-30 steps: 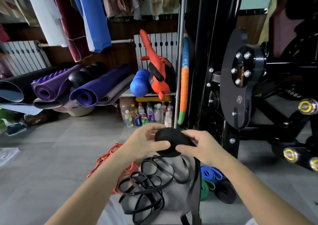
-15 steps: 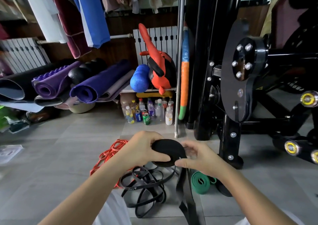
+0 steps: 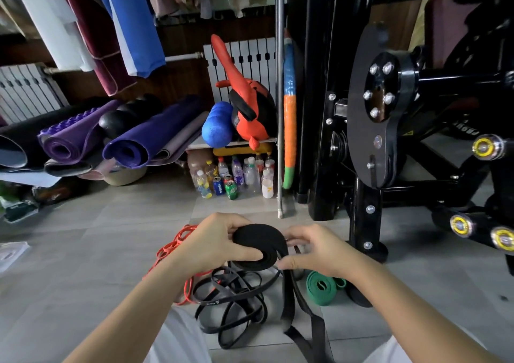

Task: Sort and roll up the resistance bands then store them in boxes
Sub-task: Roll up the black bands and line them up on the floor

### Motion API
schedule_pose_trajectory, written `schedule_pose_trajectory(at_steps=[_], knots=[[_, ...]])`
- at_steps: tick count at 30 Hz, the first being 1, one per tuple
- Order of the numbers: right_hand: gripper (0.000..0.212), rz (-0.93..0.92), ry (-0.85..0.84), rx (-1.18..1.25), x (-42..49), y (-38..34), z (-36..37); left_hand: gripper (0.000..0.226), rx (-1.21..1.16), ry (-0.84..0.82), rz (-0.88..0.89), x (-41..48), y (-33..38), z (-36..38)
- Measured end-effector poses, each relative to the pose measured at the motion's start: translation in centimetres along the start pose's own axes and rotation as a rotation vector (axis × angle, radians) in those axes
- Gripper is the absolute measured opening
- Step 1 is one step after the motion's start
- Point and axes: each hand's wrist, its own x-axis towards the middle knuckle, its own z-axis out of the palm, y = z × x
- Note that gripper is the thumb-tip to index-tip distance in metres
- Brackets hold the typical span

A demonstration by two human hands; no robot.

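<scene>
A wide black resistance band is wound into a thick roll held above the floor. My left hand grips the roll from the left, thumb across its front. My right hand pinches the band's loose end at the roll's right edge; the unrolled tail hangs down toward my lap. On the floor below lie a tangle of thin black bands, red bands to the left, and a rolled green band to the right.
A black gym machine frame stands close on the right. Bottles and cans sit under a low shelf ahead, next to a metal pole. Rolled yoga mats pile up at the left. No box is in view.
The view has tilted up slightly, so the blue band has gone out of sight behind my right arm. Both hands keep hold of the black roll, which has turned a little.
</scene>
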Motion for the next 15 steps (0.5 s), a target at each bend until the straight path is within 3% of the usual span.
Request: schedule_pose_trajectory(at_steps=[4, 6, 9, 15], knots=[[0.04, 0.026, 0.002, 0.02, -0.2, 0.5, 0.0, 0.036, 0.198, -0.04, -0.039, 0.4, 0.4, -0.7], [0.041, 0.009, 0.013, 0.022, 0.0, 0.3, -0.1, 0.036, 0.169, -0.032, -0.028, 0.5, 0.5, -0.8], [0.042, -0.063, 0.057, 0.059, 0.2, 0.0, 0.2, 0.036, -0.012, 0.018, 0.009, 0.4, 0.5, -0.5], [0.044, -0.149, 0.204, 0.473, -0.2, 0.7, 2.1, 0.038, -0.527, 0.149, 0.019, -0.2, -0.5, 2.1]])
